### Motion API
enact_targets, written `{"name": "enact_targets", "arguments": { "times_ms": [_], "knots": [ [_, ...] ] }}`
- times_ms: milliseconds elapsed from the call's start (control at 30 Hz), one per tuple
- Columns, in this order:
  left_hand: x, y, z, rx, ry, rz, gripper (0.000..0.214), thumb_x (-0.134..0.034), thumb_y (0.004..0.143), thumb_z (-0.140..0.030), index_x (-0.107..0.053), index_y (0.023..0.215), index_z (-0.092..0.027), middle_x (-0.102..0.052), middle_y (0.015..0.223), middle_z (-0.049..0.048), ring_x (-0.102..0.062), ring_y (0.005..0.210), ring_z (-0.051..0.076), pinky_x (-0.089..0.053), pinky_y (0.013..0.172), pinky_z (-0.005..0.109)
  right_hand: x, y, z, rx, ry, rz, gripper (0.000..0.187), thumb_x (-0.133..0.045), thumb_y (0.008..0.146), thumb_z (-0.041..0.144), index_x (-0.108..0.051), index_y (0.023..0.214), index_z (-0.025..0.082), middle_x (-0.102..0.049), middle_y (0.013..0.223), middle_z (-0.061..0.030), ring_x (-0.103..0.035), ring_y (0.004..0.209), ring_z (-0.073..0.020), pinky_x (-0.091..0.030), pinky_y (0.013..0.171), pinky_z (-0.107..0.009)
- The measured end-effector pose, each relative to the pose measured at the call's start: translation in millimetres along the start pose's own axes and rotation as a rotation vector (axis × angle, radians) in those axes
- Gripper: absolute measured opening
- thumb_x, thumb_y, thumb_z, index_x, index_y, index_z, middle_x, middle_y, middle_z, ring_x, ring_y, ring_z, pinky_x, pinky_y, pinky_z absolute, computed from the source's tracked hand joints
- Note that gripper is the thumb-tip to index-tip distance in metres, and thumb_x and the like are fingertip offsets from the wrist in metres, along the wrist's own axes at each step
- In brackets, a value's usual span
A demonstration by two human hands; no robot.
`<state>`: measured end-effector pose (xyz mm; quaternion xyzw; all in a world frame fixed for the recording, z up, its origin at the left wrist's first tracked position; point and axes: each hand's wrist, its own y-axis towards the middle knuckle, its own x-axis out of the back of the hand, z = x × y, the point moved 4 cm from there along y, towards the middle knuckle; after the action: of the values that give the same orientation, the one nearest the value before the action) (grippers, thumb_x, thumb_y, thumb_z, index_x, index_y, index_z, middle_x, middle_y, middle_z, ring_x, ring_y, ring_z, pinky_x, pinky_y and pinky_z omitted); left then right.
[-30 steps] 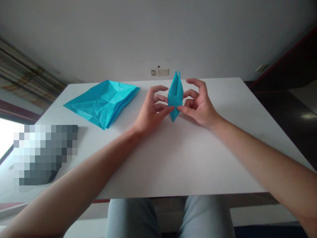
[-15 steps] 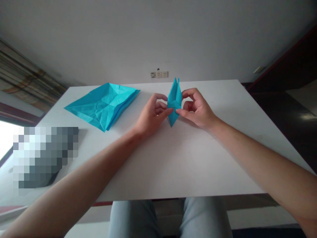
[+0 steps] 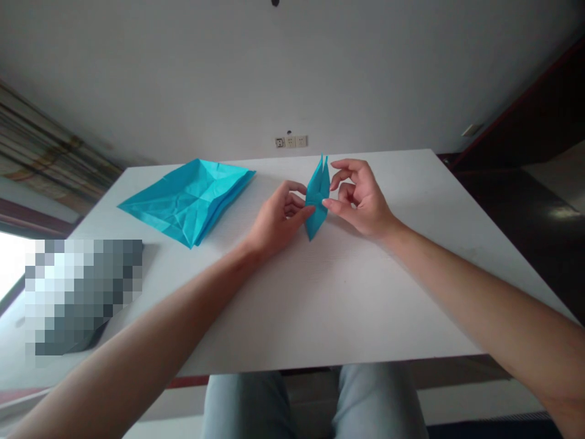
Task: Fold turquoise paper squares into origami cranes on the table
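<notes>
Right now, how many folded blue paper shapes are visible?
2: small paper between left hand and right hand; larger paper farther left on the table. The pixelated patch may hide others.

Folded paper (image 3: 315, 194) at dead centre: bright turquoise. Sheet (image 3: 183, 204) at 9: same turquoise, crease-line web, darker blue along its 4 o'clock edge. Table (image 3: 347, 317): white. Wall (image 3: 292, 67) at 12: grey; sockets (image 3: 291, 142) on it off-white. Curtain (image 3: 41, 146) at 10: beige-brown stripes. Pixelated patch (image 3: 85, 292) at 8: light-to-dark grey squares. Jeans (image 3: 249, 405) at 6: pale blue.
</notes>
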<state>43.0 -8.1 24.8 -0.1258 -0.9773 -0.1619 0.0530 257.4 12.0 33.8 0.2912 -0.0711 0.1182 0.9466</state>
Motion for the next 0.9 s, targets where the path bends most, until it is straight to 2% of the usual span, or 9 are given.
{"name": "enact_targets", "arguments": {
  "times_ms": [133, 267, 333, 433, 567, 633, 733, 900],
  "knots": [
    [-0.1, -0.7, -0.5, -0.018, 0.073, 0.015, 0.028, -0.084, 0.097, -0.029, -0.067, 0.119, -0.024, -0.072, 0.087, -0.0023, -0.069, 0.075, 0.013, -0.053, 0.069, 0.023, 2.6, 0.7, -0.8, -0.046, 0.015, -0.022, 0.057, -0.097, 0.089, 0.059, -0.064, 0.128, 0.034, -0.062, 0.113, 0.0002, -0.036, 0.062, -0.0102, -0.037, 0.052, -0.031],
    [-2.3, -2.2, -1.9, -0.053, 0.13, 0.07, 0.021, -0.082, 0.1, -0.033, -0.071, 0.116, -0.023, -0.075, 0.09, -0.0005, -0.071, 0.079, 0.015, -0.055, 0.073, 0.025, 3.0, 2.1, -2.1, -0.081, 0.056, 0.004, 0.053, -0.095, 0.089, 0.068, -0.065, 0.112, 0.032, -0.058, 0.095, 0.002, -0.039, 0.064, -0.0131, -0.036, 0.056, -0.032],
    [-3.7, -3.0, -3.2, -0.069, 0.143, 0.098, 0.019, -0.08, 0.101, -0.034, -0.073, 0.114, -0.023, -0.077, 0.093, 0.001, -0.073, 0.084, 0.016, -0.057, 0.078, 0.027, 2.7, 3.2, -0.9, -0.061, 0.065, 0.033, 0.049, -0.093, 0.091, 0.069, -0.066, 0.104, 0.031, -0.056, 0.091, 0.0021, -0.04, 0.066, -0.0144, -0.036, 0.058, -0.032],
    [-4.9, -3.9, -5.3, -0.074, 0.17, 0.121, 0.018, -0.079, 0.103, -0.037, -0.073, 0.113, -0.022, -0.079, 0.097, 0.0026, -0.074, 0.089, 0.017, -0.059, 0.083, 0.028, 2.9, 4.3, 4.6, 0.002, 0.04, 0.06, 0.046, -0.093, 0.091, 0.068, -0.07, 0.095, 0.029, -0.059, 0.098, -0.0011, -0.045, 0.072, -0.0158, -0.039, 0.063, -0.034],
    [-4.9, -4.0, -8.6, -0.084, 0.198, 0.12, 0.018, -0.077, 0.105, -0.039, -0.072, 0.111, -0.022, -0.081, 0.098, 0.0022, -0.073, 0.088, 0.017, -0.058, 0.082, 0.028, 3.4, 2.9, 8.2, -0.004, 0.02, 0.055, 0.044, -0.096, 0.087, 0.067, -0.076, 0.104, 0.031, -0.065, 0.11, -0.0026, -0.046, 0.072, -0.015, -0.042, 0.061, -0.034],
    [-5.0, -3.8, -9.3, -0.084, 0.199, 0.121, 0.019, -0.076, 0.106, -0.039, -0.072, 0.112, -0.022, -0.081, 0.099, 0.0023, -0.073, 0.088, 0.016, -0.058, 0.081, 0.027, 2.8, 1.1, 6.8, -0.044, 0.032, 0.07, 0.044, -0.095, 0.088, 0.065, -0.076, 0.11, 0.032, -0.064, 0.098, 0.0002, -0.044, 0.067, -0.0145, -0.039, 0.058, -0.033],
    [-4.8, -2.9, -7.2, -0.069, 0.195, 0.115, 0.019, -0.077, 0.105, -0.039, -0.07, 0.112, -0.022, -0.08, 0.098, 0.0024, -0.074, 0.088, 0.016, -0.058, 0.081, 0.027, 1.2, -1.5, 3.9, -0.1, 0.055, 0.108, 0.045, -0.093, 0.091, 0.065, -0.075, 0.117, 0.033, -0.048, 0.07, 0.0064, -0.038, 0.058, -0.0148, -0.032, 0.052, -0.032],
    [-1.6, -1.3, -1.2, -0.08, 0.128, 0.046, 0.032, -0.08, 0.102, -0.033, -0.066, 0.129, -0.024, -0.077, 0.095, 0.0009, -0.074, 0.086, 0.016, -0.057, 0.079, 0.027, 0.5, -2.7, 1.4, -0.113, 0.069, 0.089, 0.046, -0.095, 0.092, 0.062, -0.074, 0.118, 0.03, -0.045, 0.064, 0.0092, -0.039, 0.055, -0.0139, -0.032, 0.052, -0.031]
  ]
}}
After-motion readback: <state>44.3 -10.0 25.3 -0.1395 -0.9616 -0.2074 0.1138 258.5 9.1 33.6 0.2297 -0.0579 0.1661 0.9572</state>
